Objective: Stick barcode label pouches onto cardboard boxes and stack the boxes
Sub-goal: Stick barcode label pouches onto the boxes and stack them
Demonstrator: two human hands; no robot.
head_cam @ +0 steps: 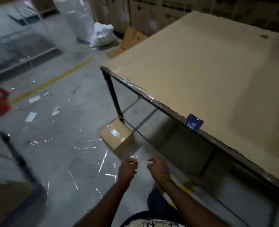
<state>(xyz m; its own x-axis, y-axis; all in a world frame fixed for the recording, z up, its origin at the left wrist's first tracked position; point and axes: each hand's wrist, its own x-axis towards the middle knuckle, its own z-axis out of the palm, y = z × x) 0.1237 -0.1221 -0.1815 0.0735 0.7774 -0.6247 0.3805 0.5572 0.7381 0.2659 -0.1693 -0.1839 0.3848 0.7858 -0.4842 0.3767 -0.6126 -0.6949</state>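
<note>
Fingers of both hands loosely curled, holding nothing plain to see, above the floor by the table's near edge.
Left hand and right hand reach toward a cardboard box on the floor beside the table leg; small, stiff, probably light; grip opposite sides; its white label is unreadable; blue card on the table edge, print blurred.

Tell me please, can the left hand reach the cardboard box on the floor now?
Probably yes. The left hand hangs just short of the cardboard box, holding nothing clearly visible, with only bare floor between them. The table leg stands behind the box, not in the way.
</note>
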